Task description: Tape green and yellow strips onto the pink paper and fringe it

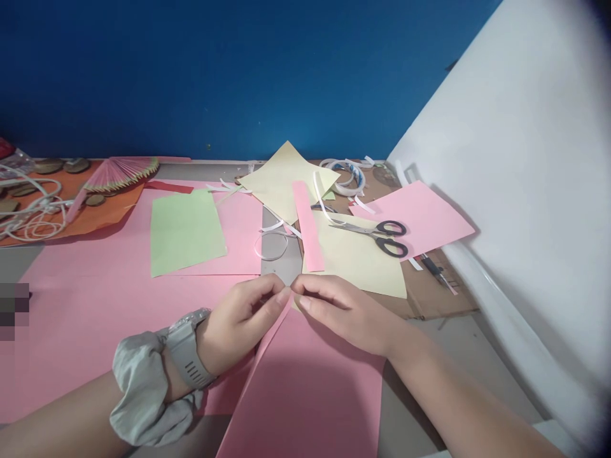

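My left hand, wearing a grey watch and a pale scrunchie, pinches the top of a pink paper sheet between thumb and forefinger. Right beside it, my right hand pinches the same sheet's top edge, fingertips almost meeting those of the left. The sheet hangs toward me, its left edge raised or folded. A sliver of pale yellow shows under the right thumb; what it belongs to is hidden. Beyond my hands lie a pink paper strip and black-handled scissors on a cream sheet.
A green sheet rests on large pink paper at left. Further back are a folded pink fan, white cable, another cream sheet and tape rolls. A pink sheet and pen lie near the white wall.
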The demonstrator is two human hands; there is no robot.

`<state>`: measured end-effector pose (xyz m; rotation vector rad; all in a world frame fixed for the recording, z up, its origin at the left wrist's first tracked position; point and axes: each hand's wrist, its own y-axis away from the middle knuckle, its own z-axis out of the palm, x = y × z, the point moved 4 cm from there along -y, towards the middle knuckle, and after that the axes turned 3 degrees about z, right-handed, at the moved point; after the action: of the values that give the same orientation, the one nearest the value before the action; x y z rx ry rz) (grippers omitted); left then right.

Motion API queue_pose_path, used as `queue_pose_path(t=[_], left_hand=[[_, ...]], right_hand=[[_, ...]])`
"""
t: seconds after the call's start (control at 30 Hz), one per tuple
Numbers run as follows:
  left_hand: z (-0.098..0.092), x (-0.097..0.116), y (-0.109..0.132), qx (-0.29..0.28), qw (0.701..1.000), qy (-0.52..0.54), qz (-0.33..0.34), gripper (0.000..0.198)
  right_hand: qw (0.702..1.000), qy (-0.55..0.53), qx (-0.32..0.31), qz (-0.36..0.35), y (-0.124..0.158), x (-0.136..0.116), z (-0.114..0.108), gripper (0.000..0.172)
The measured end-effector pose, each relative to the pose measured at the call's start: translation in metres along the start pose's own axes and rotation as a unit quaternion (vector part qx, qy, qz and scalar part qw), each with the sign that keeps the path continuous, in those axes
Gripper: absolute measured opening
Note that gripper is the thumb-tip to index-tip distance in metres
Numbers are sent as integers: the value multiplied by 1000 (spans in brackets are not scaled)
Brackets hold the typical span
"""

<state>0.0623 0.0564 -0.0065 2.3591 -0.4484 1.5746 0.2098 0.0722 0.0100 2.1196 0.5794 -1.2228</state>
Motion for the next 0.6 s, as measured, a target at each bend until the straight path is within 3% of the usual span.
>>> queue_pose_path(t=[0.17,0.6], left_hand=[[1,2,2,-17,999,43,-10,30],[1,-1,-1,7,1000,-16,-5,27]], right_hand=[[1000,-4,6,4,-1,0,0,23],[999,3,11,46,0,3,-3,25]])
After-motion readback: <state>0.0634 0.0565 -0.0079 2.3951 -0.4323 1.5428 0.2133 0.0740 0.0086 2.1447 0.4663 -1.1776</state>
